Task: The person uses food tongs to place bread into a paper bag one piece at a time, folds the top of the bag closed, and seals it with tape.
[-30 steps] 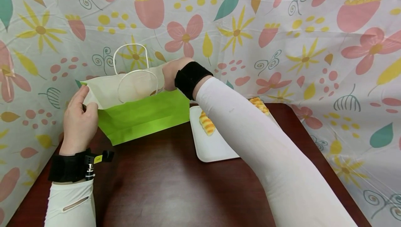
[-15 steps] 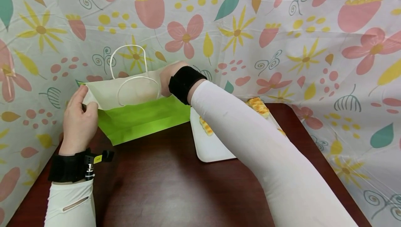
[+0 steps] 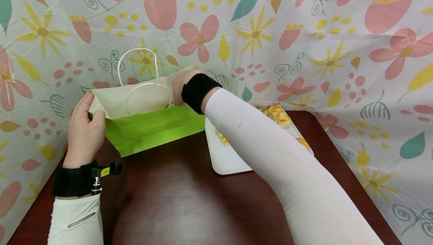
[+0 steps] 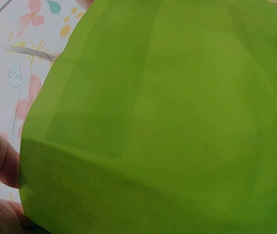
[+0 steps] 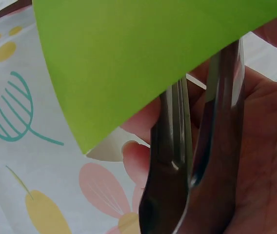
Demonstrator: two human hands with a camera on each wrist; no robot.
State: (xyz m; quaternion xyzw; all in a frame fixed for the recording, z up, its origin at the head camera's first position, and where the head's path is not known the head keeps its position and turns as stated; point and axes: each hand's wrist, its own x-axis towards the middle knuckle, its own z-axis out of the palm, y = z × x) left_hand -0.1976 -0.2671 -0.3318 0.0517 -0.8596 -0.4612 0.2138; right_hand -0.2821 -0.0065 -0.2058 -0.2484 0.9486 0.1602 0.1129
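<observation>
A green paper bag (image 3: 155, 130) with a white inside and white loop handles stands at the table's left, its mouth spread. My left hand (image 3: 85, 128) grips the bag's left side edge; the left wrist view shows fingers (image 4: 4, 158) at that edge. At the bag's right end, my right hand (image 3: 182, 86) reaches into the mouth, its fingers partly hidden. In the right wrist view this hand (image 5: 267, 131) holds metal tongs (image 5: 192, 161), whose far ends go behind the green paper. Whether the tongs hold anything cannot be seen.
A white tray (image 3: 224, 162) sits right of the bag, partly under my right sleeve (image 3: 270, 155). Grilled-looking bread pieces (image 3: 279, 115) lie on it, with a round bun (image 3: 302, 143) at its right edge. A flowered curtain (image 3: 257, 46) hangs close behind the dark wooden table (image 3: 176, 200).
My right hand has moved slightly left and down at the bag's mouth, and the right sleeve now uncovers more bread and the bun. The left hand stays at the bag's edge.
</observation>
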